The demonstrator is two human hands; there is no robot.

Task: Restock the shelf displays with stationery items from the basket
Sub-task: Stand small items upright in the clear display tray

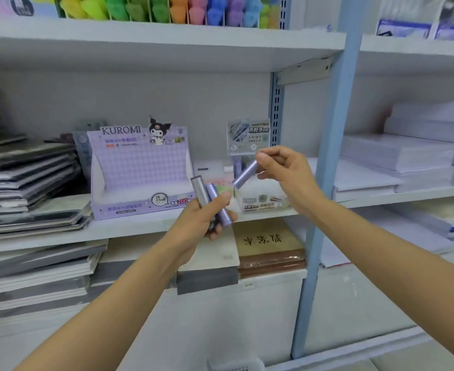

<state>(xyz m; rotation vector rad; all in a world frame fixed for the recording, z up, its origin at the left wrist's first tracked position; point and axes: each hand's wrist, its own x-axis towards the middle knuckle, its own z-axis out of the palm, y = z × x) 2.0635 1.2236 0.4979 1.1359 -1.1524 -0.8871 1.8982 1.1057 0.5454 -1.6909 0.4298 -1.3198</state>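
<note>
Purple tube [245, 174] pinched in right hand [287, 172], two more tubes [212, 195] gripped in left hand [201, 223], near Kuromi box [140, 167]

A single wide-angle head camera faces the stationery shelf [118, 231] at close range, looking forward and slightly downward, with the left hand [204, 220] and right hand [287, 170] raised mid-frame before it.
</note>
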